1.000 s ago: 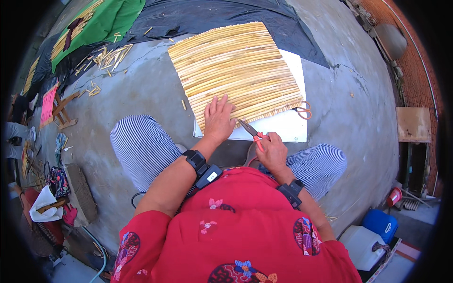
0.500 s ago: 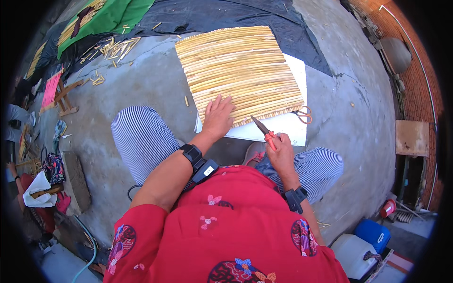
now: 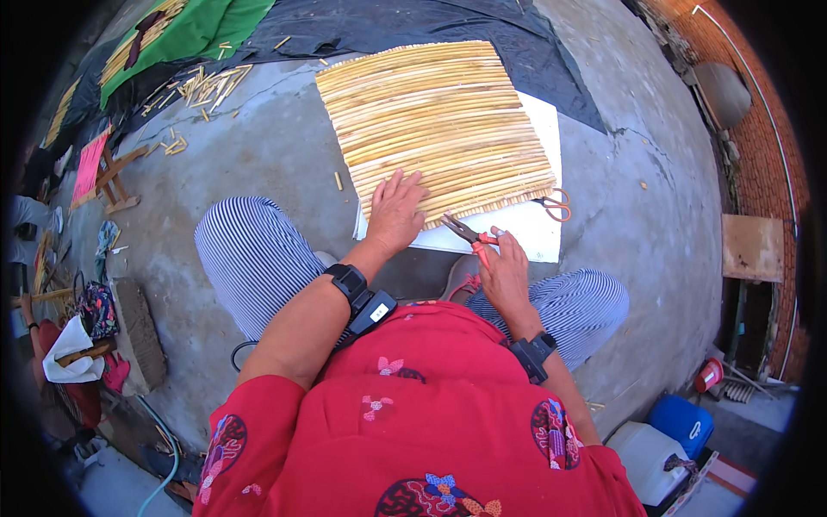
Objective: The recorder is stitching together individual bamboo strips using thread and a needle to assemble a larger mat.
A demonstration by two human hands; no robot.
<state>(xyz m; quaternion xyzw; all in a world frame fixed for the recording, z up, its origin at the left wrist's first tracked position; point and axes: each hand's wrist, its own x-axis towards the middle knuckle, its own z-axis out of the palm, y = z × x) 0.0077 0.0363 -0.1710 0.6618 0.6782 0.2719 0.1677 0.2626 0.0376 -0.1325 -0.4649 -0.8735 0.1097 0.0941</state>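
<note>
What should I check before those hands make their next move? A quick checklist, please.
1. Left hand resting on the stick mat: ok.
2. Right hand holding the red-handled pliers: ok.
3. Pliers' tips touching the mat's near edge: cannot tell; they look very close.
4. White sheet under the mat: ok.
5. Scissors apart from both hands: ok, at the mat's right corner.

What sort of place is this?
Probably a yard used as a makeshift workspace: cracked concrete ground, a brick wall at the right, loose sticks left of a stick mat.
</note>
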